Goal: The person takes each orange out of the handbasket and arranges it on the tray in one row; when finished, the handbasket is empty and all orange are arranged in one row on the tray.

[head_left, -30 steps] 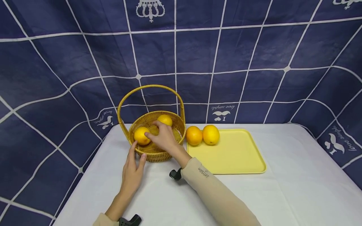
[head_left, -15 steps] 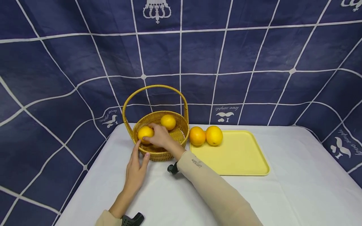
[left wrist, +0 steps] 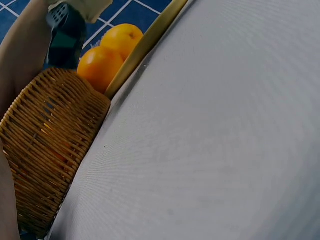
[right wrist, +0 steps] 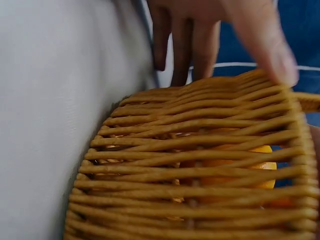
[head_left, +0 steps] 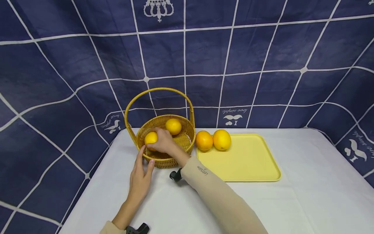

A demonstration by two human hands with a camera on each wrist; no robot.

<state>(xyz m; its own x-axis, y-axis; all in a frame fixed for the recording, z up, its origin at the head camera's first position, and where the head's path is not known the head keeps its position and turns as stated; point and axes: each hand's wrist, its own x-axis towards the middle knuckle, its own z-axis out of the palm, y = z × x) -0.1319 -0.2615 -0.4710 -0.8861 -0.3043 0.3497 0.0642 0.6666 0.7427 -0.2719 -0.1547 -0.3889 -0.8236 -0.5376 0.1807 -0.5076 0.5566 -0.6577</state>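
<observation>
A wicker basket [head_left: 163, 163] with a tall hoop handle stands on the white-covered table. My right hand [head_left: 164, 141] reaches inside it, fingers and thumb round an orange [head_left: 151, 138] at the left side. A second orange [head_left: 173, 126] lies farther back in the basket. At the basket's front left, my left hand [head_left: 139, 180] touches the rim with fairly straight fingers. In the right wrist view, the left thumb [right wrist: 282, 62] lies on the rim and the other fingers hang along the outer wall. Part of the gripped orange [right wrist: 265, 167] shows through the weave.
A yellow tray [head_left: 242, 162] sits to the right of the basket. Two more oranges, one [head_left: 204, 140] beside the other [head_left: 222, 139], rest at its back left corner. Behind the table hangs a blue curtain [head_left: 204, 61] with white lines.
My right hand has moved left inside the basket and its fingers have closed round the left orange. My left hand keeps its place at the rim. The head view has shifted slightly.
</observation>
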